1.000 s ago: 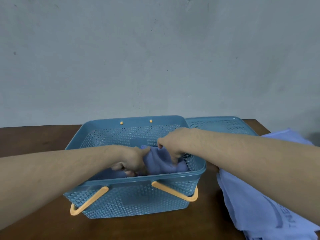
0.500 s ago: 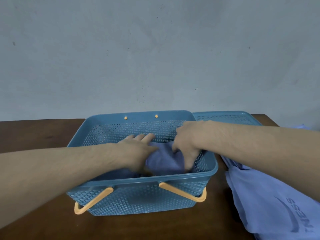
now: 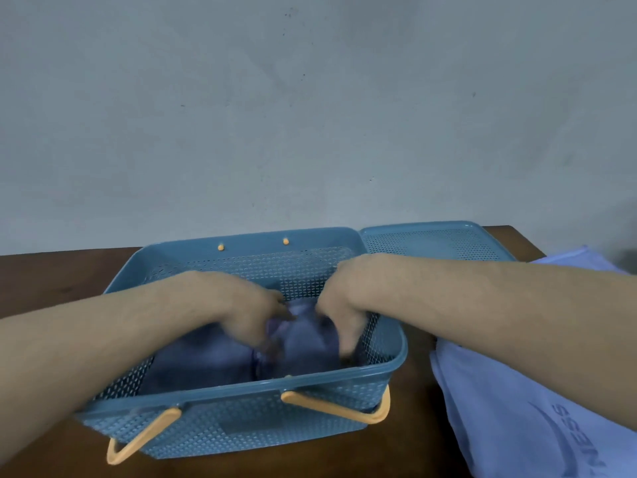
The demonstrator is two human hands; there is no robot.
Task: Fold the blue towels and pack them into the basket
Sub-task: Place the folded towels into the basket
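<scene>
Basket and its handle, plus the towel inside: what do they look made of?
Basket: looks like moulded blue plastic, matte, with a regular perforated lattice in its walls. Handle: smooth orange plastic strap, apparently. Towel in the basket: soft woven cloth, judging by its rounded folds; the weave is too blurred to name.

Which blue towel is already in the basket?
The towel inside the basket, under both hands; the other towel lies on the table to the basket's right, printed lettering showing.

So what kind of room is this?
Hard to say, probably a plain room at home. There's only a brown wooden table against a bare grey wall, with a blue plastic basket and blue towels being packed.
</scene>
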